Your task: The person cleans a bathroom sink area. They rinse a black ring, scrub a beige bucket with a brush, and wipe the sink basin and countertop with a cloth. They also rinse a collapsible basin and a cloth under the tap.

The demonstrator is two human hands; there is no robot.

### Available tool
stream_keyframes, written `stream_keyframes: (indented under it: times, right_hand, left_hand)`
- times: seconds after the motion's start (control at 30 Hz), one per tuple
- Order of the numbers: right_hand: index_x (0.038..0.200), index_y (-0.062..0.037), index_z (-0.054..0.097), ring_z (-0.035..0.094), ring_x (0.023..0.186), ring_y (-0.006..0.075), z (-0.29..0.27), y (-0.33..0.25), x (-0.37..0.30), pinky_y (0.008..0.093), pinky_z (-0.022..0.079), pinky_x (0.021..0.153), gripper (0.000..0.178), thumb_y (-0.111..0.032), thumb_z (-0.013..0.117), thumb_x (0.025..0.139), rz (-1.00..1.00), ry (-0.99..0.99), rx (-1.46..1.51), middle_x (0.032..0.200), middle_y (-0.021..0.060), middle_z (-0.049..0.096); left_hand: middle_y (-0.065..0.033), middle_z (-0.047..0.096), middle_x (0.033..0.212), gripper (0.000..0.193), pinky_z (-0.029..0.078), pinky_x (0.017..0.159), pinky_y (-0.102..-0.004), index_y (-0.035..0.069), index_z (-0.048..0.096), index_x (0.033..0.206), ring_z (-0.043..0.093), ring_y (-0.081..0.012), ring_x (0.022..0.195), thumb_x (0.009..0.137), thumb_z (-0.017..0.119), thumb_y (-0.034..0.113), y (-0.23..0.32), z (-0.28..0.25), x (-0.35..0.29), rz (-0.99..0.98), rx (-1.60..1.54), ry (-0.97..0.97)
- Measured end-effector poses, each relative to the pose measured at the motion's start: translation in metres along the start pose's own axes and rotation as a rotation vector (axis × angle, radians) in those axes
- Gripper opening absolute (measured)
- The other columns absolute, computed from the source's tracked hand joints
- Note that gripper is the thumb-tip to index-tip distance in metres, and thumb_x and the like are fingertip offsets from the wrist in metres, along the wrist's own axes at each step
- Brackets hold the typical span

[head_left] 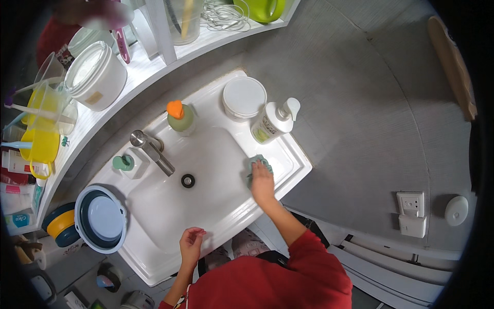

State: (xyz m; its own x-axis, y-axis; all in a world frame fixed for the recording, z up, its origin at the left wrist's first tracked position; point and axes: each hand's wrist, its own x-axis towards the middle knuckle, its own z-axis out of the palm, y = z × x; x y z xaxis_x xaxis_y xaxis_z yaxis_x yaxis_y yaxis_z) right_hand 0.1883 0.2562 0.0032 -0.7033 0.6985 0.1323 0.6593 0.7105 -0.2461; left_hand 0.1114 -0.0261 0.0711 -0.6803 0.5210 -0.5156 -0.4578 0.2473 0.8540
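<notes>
My right hand [263, 184] presses a grey-green cloth [260, 161] against the inner right side of the white sink [216, 149]. The fingers lie over the cloth and hide part of it. My left hand [191, 244] hovers by the sink's front edge, fingers loosely bent and a little apart, with nothing seen in them. Beyond the right hand, a white pump bottle [269, 126] stands on the rim beside a round white lidded tub [244, 98]. Across the basin is a metal faucet [153, 152], with the round drain [188, 181] near its spout.
A green bottle with an orange top [180, 118] and a white dispenser with a green cap [130, 163] stand along the back rim. A blue basin [101, 219] rests at the left corner. The white shelf [149, 56] holds tubs, cups and brushes. Wall sockets [411, 213] are at right.
</notes>
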Motion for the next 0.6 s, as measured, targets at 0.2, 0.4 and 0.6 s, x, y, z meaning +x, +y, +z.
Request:
stream_keyframes:
  times: [0.2,0.4,0.6]
  right_hand:
    - [0.111,0.0039,0.049,0.047,0.104,0.0339,-0.036,0.077,0.013,0.0498,0.038,0.081,0.037,-0.012,0.047,0.077,-0.016,0.100,-0.129,0.118,0.0237,0.048]
    - [0.102,0.0067,0.052,0.051,0.093,0.0308,-0.031,0.074,-0.020,0.0432,0.035,0.081,0.041,-0.028,0.049,0.082,0.113,0.048,-0.509,0.105,0.0212,0.055]
    - [0.086,0.0003,0.056,0.053,0.077,0.0279,-0.041,0.013,-0.027,0.0423,0.037,0.072,0.041,-0.040,0.048,0.080,0.033,-0.284,-0.527,0.083,0.0152,0.055]
  left_hand:
    - [-0.0077,0.058,0.090,0.013,0.043,0.080,-0.0266,0.000,0.052,0.093,0.057,-0.0147,0.086,0.081,0.051,-0.004,-0.006,-0.001,0.001,-0.007,0.009,-0.081]
    - [-0.0083,0.058,0.091,0.013,0.043,0.080,-0.0269,0.000,0.052,0.093,0.057,-0.0162,0.086,0.081,0.050,-0.004,-0.002,0.000,-0.009,-0.046,-0.052,-0.057]
    - [-0.0086,0.058,0.089,0.015,0.045,0.080,-0.0281,0.000,0.053,0.094,0.058,-0.0176,0.085,0.079,0.052,-0.003,-0.004,-0.020,-0.023,-0.012,-0.093,-0.024]
